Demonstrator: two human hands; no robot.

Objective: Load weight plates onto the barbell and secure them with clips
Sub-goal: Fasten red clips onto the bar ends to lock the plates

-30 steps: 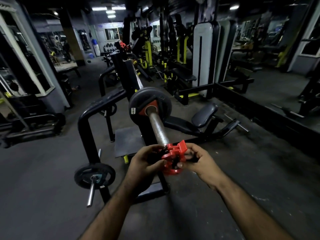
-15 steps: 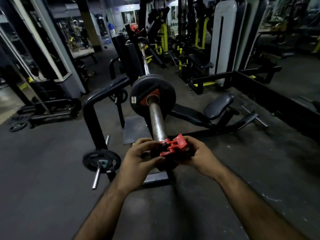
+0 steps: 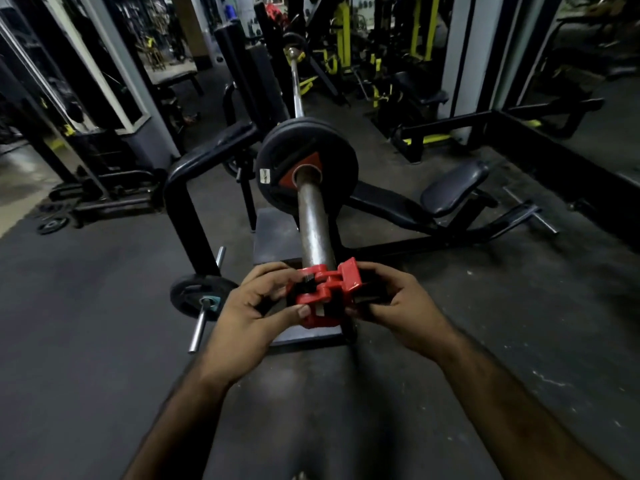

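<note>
Fingers (image 3: 277, 277) of both hands grip clip (image 3: 323, 294) on bar (image 3: 313, 223).

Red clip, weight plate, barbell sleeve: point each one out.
red clip (image 3: 323, 299), head view, on its hinged red body.
weight plate (image 3: 277, 157), head view, on its black face.
barbell sleeve (image 3: 313, 223), head view, on the bare metal.

A black padded bench seat (image 3: 453, 187) stands right on the dark rubber floor (image 3: 86, 358); yellow-and-black machines (image 3: 374, 57) line the far side; a grey pillar (image 3: 149, 109) rises left.
</note>
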